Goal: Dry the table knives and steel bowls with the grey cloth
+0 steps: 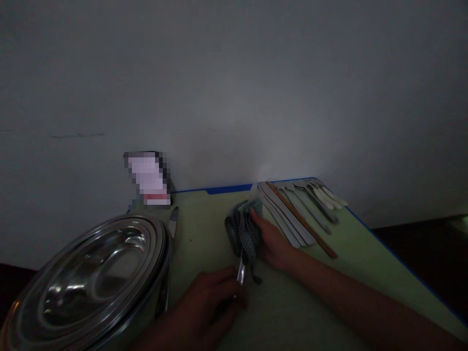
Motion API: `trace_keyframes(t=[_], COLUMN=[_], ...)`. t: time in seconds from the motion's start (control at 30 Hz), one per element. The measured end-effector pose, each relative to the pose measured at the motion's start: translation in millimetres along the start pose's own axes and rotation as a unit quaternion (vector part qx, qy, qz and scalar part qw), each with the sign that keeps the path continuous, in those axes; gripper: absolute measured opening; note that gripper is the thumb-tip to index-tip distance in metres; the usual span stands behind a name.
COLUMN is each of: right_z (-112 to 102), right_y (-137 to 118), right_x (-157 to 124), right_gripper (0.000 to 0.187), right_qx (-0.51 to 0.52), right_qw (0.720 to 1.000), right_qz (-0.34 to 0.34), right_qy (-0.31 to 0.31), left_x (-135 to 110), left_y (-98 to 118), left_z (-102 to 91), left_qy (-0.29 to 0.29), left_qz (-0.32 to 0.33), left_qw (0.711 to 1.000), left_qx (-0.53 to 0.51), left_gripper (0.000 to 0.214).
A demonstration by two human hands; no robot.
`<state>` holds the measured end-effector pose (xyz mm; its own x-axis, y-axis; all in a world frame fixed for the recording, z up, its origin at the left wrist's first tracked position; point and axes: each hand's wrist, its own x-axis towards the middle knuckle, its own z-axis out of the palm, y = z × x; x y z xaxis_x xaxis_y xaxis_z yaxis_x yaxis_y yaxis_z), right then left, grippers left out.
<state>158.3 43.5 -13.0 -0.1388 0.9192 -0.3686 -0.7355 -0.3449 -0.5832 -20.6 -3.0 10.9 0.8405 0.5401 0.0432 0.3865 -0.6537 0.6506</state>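
My left hand [215,297] is closed around the lower end of a shiny metal utensil [241,273] over the middle of the table. The utensil's upper end is hidden inside a grey-blue mesh cloth [239,229], so I cannot tell its kind. My right hand [272,241] grips that cloth around the utensil, thumb on top. Just right of the cloth lie several flat metal knives [283,217] in a row, with brown chopsticks [303,222] across the nearest ones.
A stack of round steel bowls [98,273] fills the left side of the green table [204,219]. Beside it lies a table knife [173,222]. A blurred phone [149,178] leans on the wall [226,97]. Forks and spoons [318,200] lie at the back right, near the blue edge.
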Motion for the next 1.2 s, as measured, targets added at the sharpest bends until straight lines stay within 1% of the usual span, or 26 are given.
trace_keyframes(t=[0.07,0.1,0.17,0.2,0.3,0.4,0.47,0.6,0.67,0.73,0.83,0.87,0.97,1.03,1.13,1.2], right_z=[-1.9,-3.3,-6.2,-7.5,-9.6,-9.8,-9.8,-9.9,-8.9,-7.0,-3.5,-2.6,-0.6,0.4,1.6,1.3], right_y=[-1.9,-3.0,-4.8,-5.4,-5.5,-3.9,-2.6,-1.1,-1.6,-2.6,-4.1,-4.3,-4.1,-3.4,-2.8,-3.0], right_x=[3.0,4.5,6.6,7.0,6.1,4.9,5.0,5.0,3.8,1.9,-1.5,-2.6,-5.7,-7.3,-7.3,-4.8], right_gripper=[0.028,0.03,0.033,0.034,0.031,0.03,0.03,0.032,0.033,0.034,0.033,0.031,0.024,0.02,0.011,0.004], right_qx=[0.034,0.048,0.061,0.06,0.039,0.02,0.004,-0.024,-0.037,-0.052,-0.067,-0.071,-0.084,-0.1,-0.101,-0.069], right_qw=[0.999,0.998,0.998,0.998,0.999,1.0,1.0,0.999,0.999,0.998,0.997,0.997,0.996,0.995,0.994,0.996], right_qz=[0.002,0.004,0.009,0.011,0.011,0.004,-0.008,-0.029,-0.023,-0.012,-0.006,-0.005,-0.004,-0.012,-0.037,-0.039], right_qy=[0.031,0.036,0.026,0.016,0.007,0.015,0.014,-0.005,-0.013,-0.021,-0.028,-0.032,-0.032,-0.02,0.014,0.042], left_x=[-4.3,-6.5,-9.8,-10.8,-10.4,-6.4,-4.1,-4.1,-5.1,-5.5,-4.5,-3.9,-1.6,0.2,2.2,2.5], left_y=[1.1,1.5,1.9,1.9,2.3,4.5,6.4,5.6,2.6,-0.6,-3.1,-3.0,-1.0,1.4,6.0,8.9], left_z=[-1.3,-1.0,1.6,3.4,7.5,7.2,5.5,5.0,7.0,9.4,12.3,12.9,13.1,11.6,7.4,4.9], left_qy=[-0.036,-0.058,-0.085,-0.087,-0.074,-0.065,-0.043,0.02,0.048,0.062,0.059,0.051,0.02,0.008,-0.005,-0.028], left_qz=[0.022,0.03,0.038,0.037,0.039,0.067,0.083,0.054,0.044,0.045,0.04,0.034,0.018,0.014,0.021,0.036], left_qw=[0.999,0.997,0.994,0.994,0.995,0.994,0.994,0.998,0.997,0.996,0.996,0.997,0.998,0.998,0.997,0.995], left_qx=[0.029,0.042,0.058,0.059,0.051,0.051,0.049,0.033,0.034,0.041,0.053,0.057,0.062,0.067,0.078,0.092], left_gripper=[0.024,0.026,0.027,0.027,0.023,0.02,0.019,0.014,0.008,0.011,0.028,0.03,0.023,0.016,0.013,0.01])
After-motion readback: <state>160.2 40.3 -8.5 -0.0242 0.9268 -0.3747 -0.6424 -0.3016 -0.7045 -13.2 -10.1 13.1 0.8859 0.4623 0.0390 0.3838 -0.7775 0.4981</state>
